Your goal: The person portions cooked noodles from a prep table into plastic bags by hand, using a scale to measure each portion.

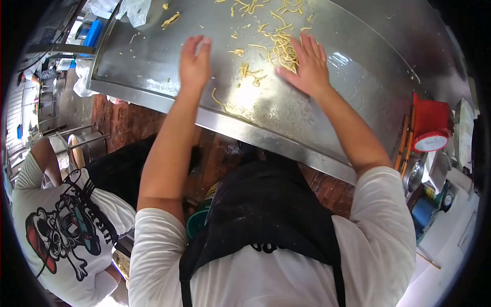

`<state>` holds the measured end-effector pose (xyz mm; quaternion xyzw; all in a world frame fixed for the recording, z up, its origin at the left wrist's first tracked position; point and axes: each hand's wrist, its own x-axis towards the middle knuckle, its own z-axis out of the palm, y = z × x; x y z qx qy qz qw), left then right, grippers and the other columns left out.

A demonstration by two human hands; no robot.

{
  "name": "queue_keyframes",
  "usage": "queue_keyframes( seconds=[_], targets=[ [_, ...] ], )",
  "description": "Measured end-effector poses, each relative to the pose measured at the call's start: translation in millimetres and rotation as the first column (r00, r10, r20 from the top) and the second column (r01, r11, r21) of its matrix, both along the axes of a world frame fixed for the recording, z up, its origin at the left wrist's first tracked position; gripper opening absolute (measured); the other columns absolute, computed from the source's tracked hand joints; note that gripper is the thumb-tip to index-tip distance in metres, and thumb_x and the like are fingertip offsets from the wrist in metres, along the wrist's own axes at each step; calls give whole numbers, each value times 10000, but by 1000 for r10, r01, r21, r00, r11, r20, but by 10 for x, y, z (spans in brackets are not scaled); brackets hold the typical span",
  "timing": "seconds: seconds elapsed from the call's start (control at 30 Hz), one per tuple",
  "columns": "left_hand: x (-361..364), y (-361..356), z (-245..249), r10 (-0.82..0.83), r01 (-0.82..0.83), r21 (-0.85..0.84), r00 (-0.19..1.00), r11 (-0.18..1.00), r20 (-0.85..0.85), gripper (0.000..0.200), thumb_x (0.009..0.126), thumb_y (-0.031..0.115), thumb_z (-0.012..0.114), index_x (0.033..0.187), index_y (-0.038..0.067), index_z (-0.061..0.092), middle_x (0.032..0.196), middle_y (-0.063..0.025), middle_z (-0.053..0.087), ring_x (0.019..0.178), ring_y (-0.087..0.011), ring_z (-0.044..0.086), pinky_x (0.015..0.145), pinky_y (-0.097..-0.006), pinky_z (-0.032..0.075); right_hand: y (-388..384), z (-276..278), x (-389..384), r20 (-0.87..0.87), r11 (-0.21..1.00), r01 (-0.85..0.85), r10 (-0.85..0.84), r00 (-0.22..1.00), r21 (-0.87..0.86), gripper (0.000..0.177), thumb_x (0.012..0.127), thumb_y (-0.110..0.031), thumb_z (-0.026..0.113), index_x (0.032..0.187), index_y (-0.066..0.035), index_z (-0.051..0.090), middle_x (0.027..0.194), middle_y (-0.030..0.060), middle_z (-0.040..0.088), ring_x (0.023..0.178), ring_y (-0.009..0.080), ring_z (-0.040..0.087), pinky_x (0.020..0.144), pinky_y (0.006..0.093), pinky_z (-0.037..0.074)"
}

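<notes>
Yellow noodles (283, 50) lie in a loose pile on the metal table (153, 61), with smaller clumps and strands scattered round it. My right hand (309, 66) is open, fingers stretched out, its thumb and edge right at the pile's right side. Over the table to the left, my left hand (195, 66) is open and holds nothing, its fingers a little blurred. A small clump of noodles (248, 71) sits between my two hands. One single strand (219, 100) curves near the table's front edge.
A co-worker in a printed white shirt (66, 230) stands close on my left. White plastic bags (134, 11) lie at the table's far left corner. A red container (430, 123) and long wooden sticks (404, 143) are at the right end.
</notes>
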<state>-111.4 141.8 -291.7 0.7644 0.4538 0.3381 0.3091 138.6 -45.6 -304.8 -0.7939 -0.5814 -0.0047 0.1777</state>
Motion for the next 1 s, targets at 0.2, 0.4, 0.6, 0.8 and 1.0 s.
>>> queue_keyframes(
  seconds=[0.2,0.4,0.6,0.8,1.0],
  targets=[
    [-652,-36,-51,190,-181,-88,975,980,111,405,926,286,661,1185,-25,645,1269,-223,620,1234,-319,567,1061,-376,405,-699,-172,-562,-130,882,-464,452,882,-85,928,766,-574,731,1511,-149,376,1603,192,255,1482,379,238,1197,549,164],
    [-1046,-528,29,208,-208,-6,978,978,-33,408,904,261,688,1181,-34,636,1249,-211,626,1210,-302,574,1044,-371,417,171,-274,-1171,-139,759,-640,651,747,115,772,856,-356,712,1522,-205,353,1580,178,304,1459,357,303,1178,500,266],
    [-1945,103,-121,450,-447,-51,884,893,131,431,959,281,596,1230,-54,594,1123,-187,653,1066,-250,607,955,-344,451,997,-455,-1719,-143,673,-716,739,658,188,650,900,-292,661,1495,-233,405,1550,184,357,1450,352,316,1176,476,283],
    [-1821,1052,-198,323,-330,80,942,940,92,418,914,244,667,1217,-37,603,1239,-208,616,1192,-331,564,1027,-404,427,2157,-545,-2543,-44,653,-718,746,664,242,291,949,-268,514,1157,-183,698,1425,105,533,1381,294,428,1164,476,292],
    [-1484,2240,-168,175,-169,216,985,962,-7,502,856,265,736,1247,-17,595,1236,-222,618,1183,-355,582,1020,-414,445,3206,-550,-2791,63,774,-577,583,810,262,251,907,-230,546,1066,-140,718,1330,100,601,1335,287,471,1132,515,322]
  ],
)
